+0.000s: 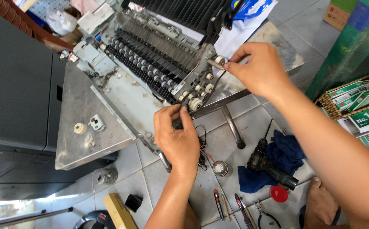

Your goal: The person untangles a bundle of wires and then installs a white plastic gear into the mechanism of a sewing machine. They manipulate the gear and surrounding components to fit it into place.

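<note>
- The roller assembly (159, 55), a grey metal machine part with rows of small black and white rollers, lies tilted on a metal table (82, 140), running from about 10 o'clock down to the centre of the view.
- The person's left hand (176, 135) sits at the assembly's near end, at about 6 o'clock from the gear cluster (197, 91); its fingers are curled narrow and pinch the frame edge just below the white gears. What, if anything, lies between the fingertips cannot be told.
- The right hand (260, 70) comes in from 3 o'clock; thumb and forefinger are pinched on a small white roller end (219, 60) at the assembly's right corner, the other fingers folded.
- On the table at 9 o'clock from the left hand lie a white round part (79, 127) and a small white bracket (96, 123), just beside each other.
- On the tiled floor at 4 o'clock lies a black cordless drill (269, 163) on a blue cloth (286, 152), with a red cap (279, 193) near it.
- Pliers and screwdrivers (244, 210) lie at 5 o'clock, and a small metal can (220, 168) stands near the left wrist.
</note>
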